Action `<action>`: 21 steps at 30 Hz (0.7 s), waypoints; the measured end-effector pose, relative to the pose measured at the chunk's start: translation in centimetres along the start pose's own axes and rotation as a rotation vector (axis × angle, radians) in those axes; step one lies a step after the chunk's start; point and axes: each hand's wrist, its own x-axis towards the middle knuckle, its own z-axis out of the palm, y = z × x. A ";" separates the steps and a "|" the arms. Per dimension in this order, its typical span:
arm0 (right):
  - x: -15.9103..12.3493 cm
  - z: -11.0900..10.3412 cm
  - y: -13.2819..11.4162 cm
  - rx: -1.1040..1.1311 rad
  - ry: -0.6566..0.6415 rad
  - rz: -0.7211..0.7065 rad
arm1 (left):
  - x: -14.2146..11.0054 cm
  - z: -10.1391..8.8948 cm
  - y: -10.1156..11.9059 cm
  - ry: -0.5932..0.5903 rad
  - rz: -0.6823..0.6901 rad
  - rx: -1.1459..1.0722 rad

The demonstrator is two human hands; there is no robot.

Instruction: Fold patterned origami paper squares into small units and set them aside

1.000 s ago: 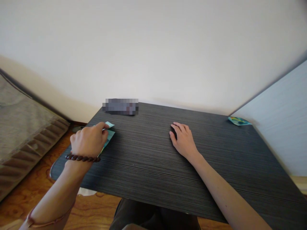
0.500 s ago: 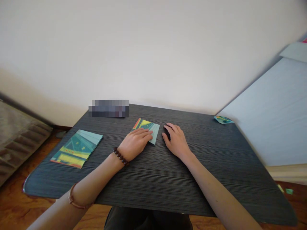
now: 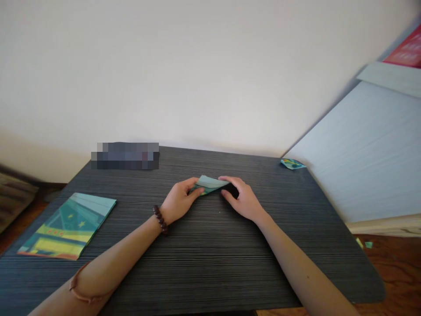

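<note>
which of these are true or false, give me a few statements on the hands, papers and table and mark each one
1. The left hand grips a pale-topped paper. True.
2. The beaded bracelet is on the right arm. False: the beaded bracelet is on the left arm.
3. A yellow-and-teal sheet lies left of both hands. True.
4. The table is plain white. False: the table is dark with fine stripes.
</note>
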 end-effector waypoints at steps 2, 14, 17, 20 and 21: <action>-0.1 -0.2 -0.2 0.127 0.003 0.040 | 0.0 -0.4 0.1 -0.046 -0.104 -0.281; -0.2 0.2 -0.2 0.224 -0.010 0.225 | -0.1 -1.2 -0.4 -0.063 -0.266 -0.282; -0.1 0.4 -0.5 0.078 -0.002 0.126 | -0.1 -1.5 -0.6 0.003 -0.191 -0.008; -0.1 0.3 -0.6 0.095 0.016 0.081 | 0.0 -1.8 -0.6 0.016 -0.177 0.067; -0.1 0.2 -0.6 0.130 0.018 0.083 | 0.0 -1.9 -0.6 -0.011 -0.187 0.010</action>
